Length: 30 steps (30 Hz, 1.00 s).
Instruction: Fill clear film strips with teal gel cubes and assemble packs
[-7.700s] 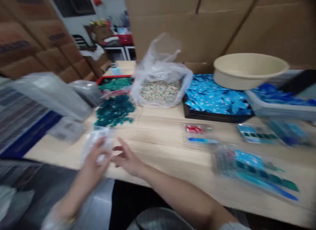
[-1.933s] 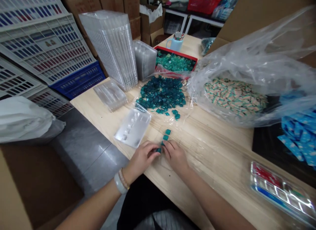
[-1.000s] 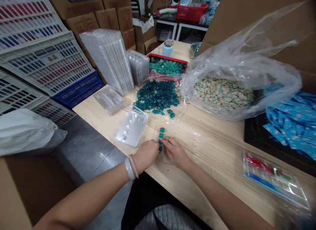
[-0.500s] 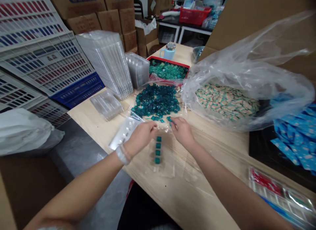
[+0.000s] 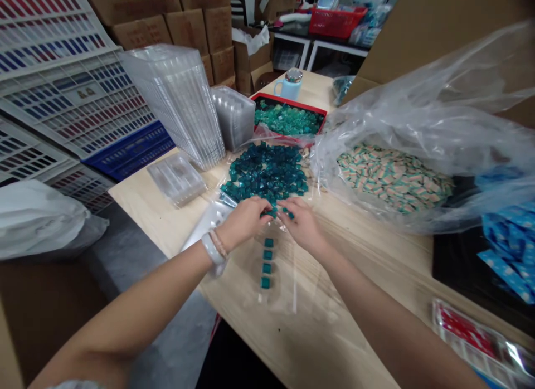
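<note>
Left hand (image 5: 244, 222), right hand (image 5: 303, 225) converged on teal tiles (image 5: 271, 213).

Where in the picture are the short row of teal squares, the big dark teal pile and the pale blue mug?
Row of teal squares (image 5: 266, 268): head view, third square from the top.
Dark teal pile (image 5: 263, 174): head view, middle of the pile.
Pale blue mug (image 5: 290, 87): head view, the mug's body.
</note>
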Available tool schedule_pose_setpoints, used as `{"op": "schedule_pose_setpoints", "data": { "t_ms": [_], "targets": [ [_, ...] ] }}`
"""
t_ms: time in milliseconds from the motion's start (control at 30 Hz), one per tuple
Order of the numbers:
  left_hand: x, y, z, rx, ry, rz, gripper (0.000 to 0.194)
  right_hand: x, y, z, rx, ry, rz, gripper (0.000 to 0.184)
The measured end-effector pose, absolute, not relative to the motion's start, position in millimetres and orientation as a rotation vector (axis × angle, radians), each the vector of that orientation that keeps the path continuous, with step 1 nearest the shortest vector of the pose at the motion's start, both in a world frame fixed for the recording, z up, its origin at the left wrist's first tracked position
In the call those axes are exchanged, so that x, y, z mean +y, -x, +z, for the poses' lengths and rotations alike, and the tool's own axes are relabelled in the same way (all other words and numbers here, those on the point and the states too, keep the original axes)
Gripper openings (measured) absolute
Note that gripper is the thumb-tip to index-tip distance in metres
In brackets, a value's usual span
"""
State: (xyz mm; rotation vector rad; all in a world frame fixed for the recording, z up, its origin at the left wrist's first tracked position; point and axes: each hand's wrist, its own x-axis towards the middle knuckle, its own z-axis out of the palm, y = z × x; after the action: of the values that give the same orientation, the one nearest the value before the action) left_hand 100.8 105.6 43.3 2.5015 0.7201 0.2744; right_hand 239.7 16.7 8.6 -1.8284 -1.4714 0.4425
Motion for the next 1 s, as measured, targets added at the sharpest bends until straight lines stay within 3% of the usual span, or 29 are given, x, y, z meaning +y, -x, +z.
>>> {"op": "schedule_pose_setpoints", "data": {
  "t_ms": [133, 233, 433, 667, 833, 1000],
  "targets": [
    [62.6, -80.6, 57.2, 0.713, -2.276, 0.363, 0.011, -16.7, -216.5, 27.4, -1.136, 1.448, 1.066, 0.023],
    [29.5, -52.3, 54.0, 0.726, -2.042, 0.352, 0.014, -56.5, -199.1, 26.2, -0.959, 1.447, 1.191, 0.023],
    [-16.0, -0.8, 14.9, 0.919, -1.694, 0.498, 0.015, -119.5, -145.9, -9.0, -1.213, 1.613, 0.679, 0.017],
    [-34.5, -1.0, -7.4, 0.949, -1.713, 0.587, 0.012, -118.7, -124.7, -29.3, -1.616, 1.69, 0.244, 0.022],
    [-32.2, 5.3, -0.5, 0.91, -1.703, 0.586, 0.015, -121.4, -123.2, -13.0, -1.598, 1.779, 0.255, 0.023],
    [-39.5, -14.4, 16.1, 0.671, -1.885, 0.541, 0.024, -130.3, -132.5, 12.7, -1.143, 1.638, 0.607, 0.017]
  ]
}}
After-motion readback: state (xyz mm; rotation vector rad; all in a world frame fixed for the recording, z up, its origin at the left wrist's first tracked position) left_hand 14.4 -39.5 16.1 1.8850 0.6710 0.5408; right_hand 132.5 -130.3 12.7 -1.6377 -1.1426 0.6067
